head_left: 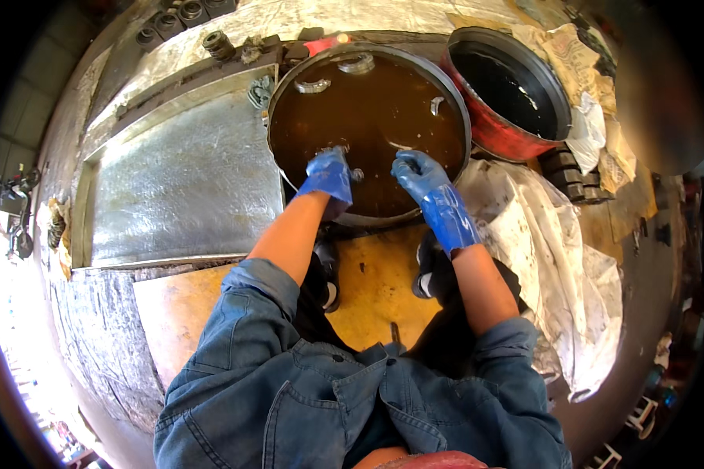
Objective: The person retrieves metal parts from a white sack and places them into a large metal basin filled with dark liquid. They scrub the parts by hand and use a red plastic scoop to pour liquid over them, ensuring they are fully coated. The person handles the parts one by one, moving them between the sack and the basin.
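Both my hands wear blue rubber gloves and work at the near half of a round metal tub [272, 137] filled with murky brown liquid [360, 109]. My left hand [328, 173] is closed, its fingertips dipping at the surface; whatever it grips is hidden. A small greyish piece [357, 175] shows beside it. My right hand [421, 173] has its fingers curled together by a thin, pale edge at the surface; what they hold cannot be made out. Curved metal pieces [313, 86] break the surface at the far left, with another [436, 105] near the right wall.
Left of the tub lies a wide, shallow metal tray [184, 180]. A red drum [477, 117] with dark liquid stands at the far right, near stacked dark blocks [571, 176]. Dirty white sheeting [555, 258] covers the right side. Round metal parts [218, 45] sit at the back.
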The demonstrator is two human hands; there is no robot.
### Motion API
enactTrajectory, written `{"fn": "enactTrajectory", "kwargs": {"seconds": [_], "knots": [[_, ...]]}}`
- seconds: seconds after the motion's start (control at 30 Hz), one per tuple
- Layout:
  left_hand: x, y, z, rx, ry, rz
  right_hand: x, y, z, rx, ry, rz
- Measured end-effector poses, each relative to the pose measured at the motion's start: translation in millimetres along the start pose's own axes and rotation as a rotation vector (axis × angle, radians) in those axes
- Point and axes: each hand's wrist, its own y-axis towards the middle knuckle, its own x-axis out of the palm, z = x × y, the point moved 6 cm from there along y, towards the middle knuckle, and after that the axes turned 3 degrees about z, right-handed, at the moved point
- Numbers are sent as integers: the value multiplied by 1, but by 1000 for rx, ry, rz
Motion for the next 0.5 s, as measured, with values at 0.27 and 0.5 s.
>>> {"fn": "enactTrajectory", "kwargs": {"seconds": [0.27,0.5], "knots": [[-6,-10,45,-149,154,-19,-8,20,-31,-39,4,-40],[-20,-37,69,101,308,-90,-56,13,-41,-59,-248,-55]]}}
